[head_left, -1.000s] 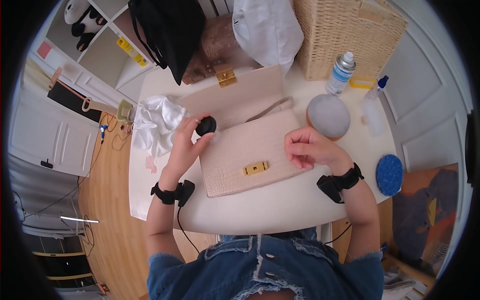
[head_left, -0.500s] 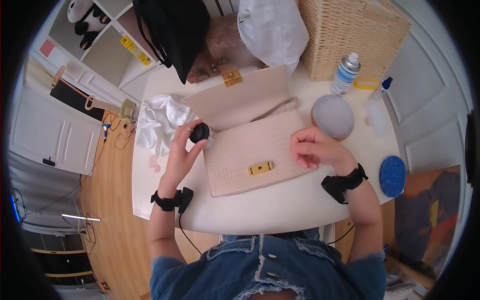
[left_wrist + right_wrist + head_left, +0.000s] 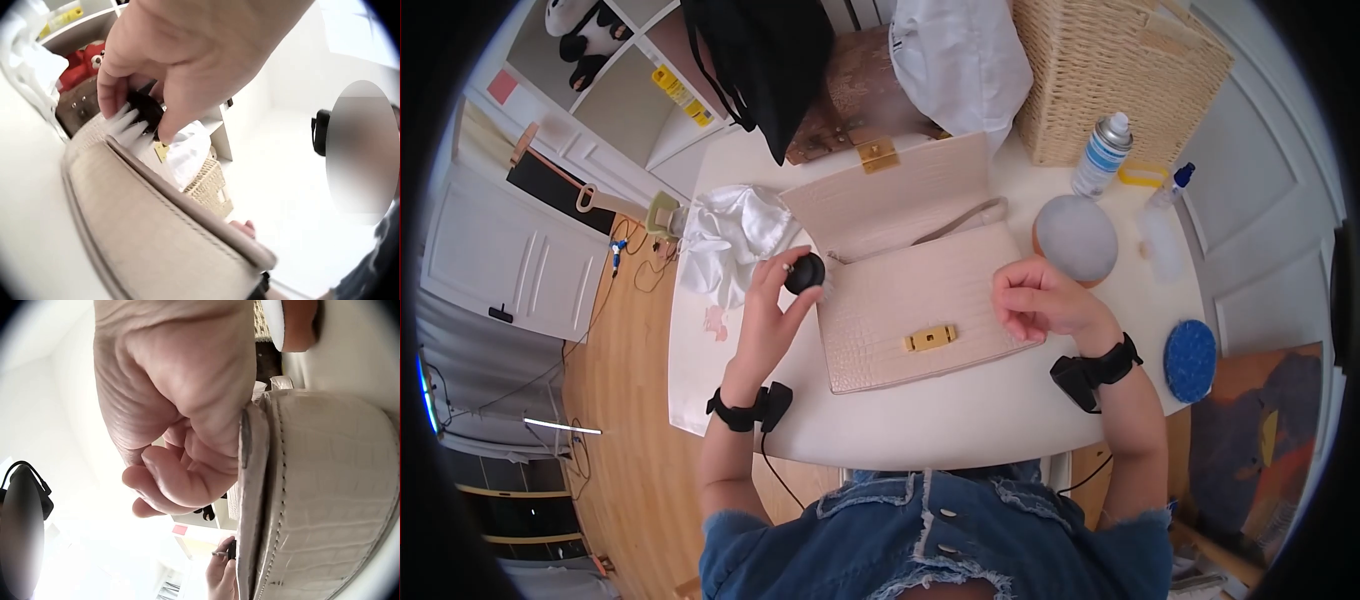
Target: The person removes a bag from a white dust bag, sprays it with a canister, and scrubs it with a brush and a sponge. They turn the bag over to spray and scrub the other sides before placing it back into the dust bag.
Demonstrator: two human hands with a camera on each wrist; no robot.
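Note:
A cream, crocodile-textured handbag [image 3: 890, 310] lies on the table with its flap [image 3: 900, 185] folded back and a gold clasp plate [image 3: 931, 338] on its front. My left hand [image 3: 765, 320] pinches a small round brush [image 3: 805, 273] with a black grip. In the left wrist view its white bristles [image 3: 130, 128] meet the upper edge at the bag's end. Across the bag, my right hand [image 3: 1045, 300] rests at the right edge, fingers loosely curled around nothing. The right wrist view shows that hand's fingers [image 3: 181, 484] beside the bag's rim.
White satin cloth [image 3: 735, 240] lies left of the bag. To the right are a grey-topped round sponge [image 3: 1077, 238], a spray can [image 3: 1102, 155], a clear spray bottle [image 3: 1162, 235] and a blue round pad [image 3: 1190, 360]. Behind stand a wicker basket [image 3: 1110, 85], a brown bag [image 3: 865, 90] and a black bag [image 3: 765, 60].
My left hand has moved the brush a little leftward and nearer to me along the bag's left edge. My right hand stays in place on the bag while the head view shifts slightly.

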